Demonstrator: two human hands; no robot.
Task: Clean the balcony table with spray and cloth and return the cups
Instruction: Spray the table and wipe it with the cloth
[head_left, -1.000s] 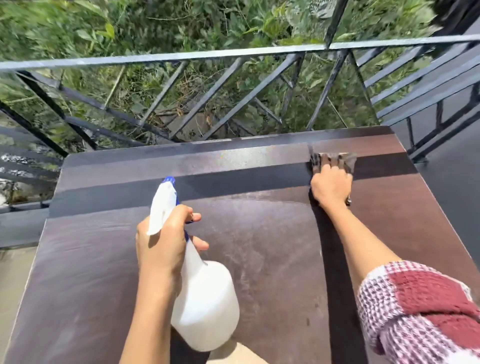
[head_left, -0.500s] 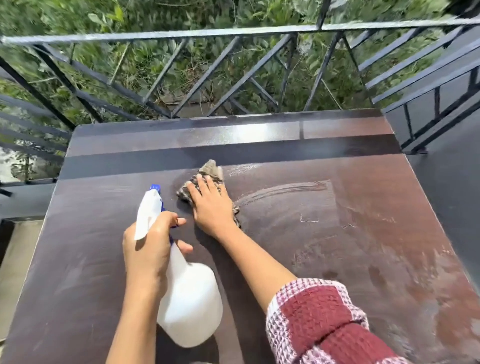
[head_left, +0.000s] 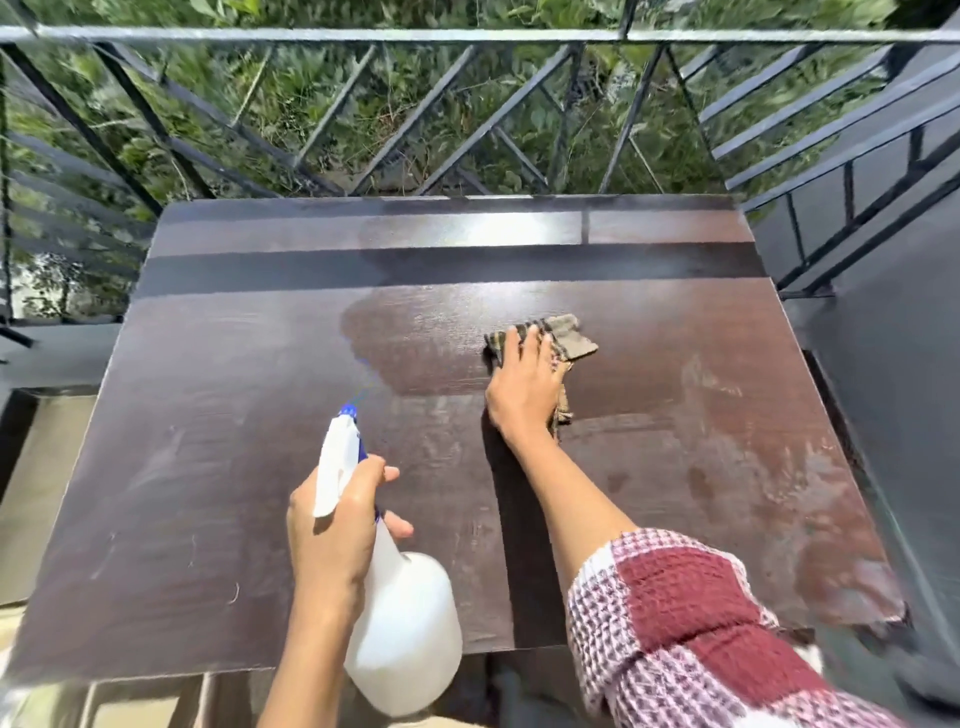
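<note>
**Table** (head_left: 208, 415), one: dark wooden top, standing against the railing (head_left: 467, 34). A wet patch (head_left: 415, 343) is showing at the table's middle, and pale dried smears are showing toward its right side.

**Cloth** (head_left: 569, 332), one: checked and crumpled, lying on the table just right of the wet patch. Its far corner is sticking out past the fingers.

**Right hand** (head_left: 524, 384), one: lying on the cloth with fingers laid flat, pressing it to the table. A checked sleeve (head_left: 675, 623) is hanging over the table's near right part.

**Bottle** (head_left: 405, 623), one: white with a blue nozzle, being held above the table's near edge. The nozzle is pointing toward the wet patch.

**Left hand** (head_left: 332, 530), one: wrapping the bottle's neck, with fingers curling at the trigger.

**Cups:** none in view.

**Step, judged:** the wiping is under way, roughly midway over the table. The return of the cups is not yet begun.

**Next move, judged:** it is calling for firm, flat pressure across the smeared right side, with the cloth bunched under the palm. It is also calling for fresh spray wherever the table is looking dry.
</note>
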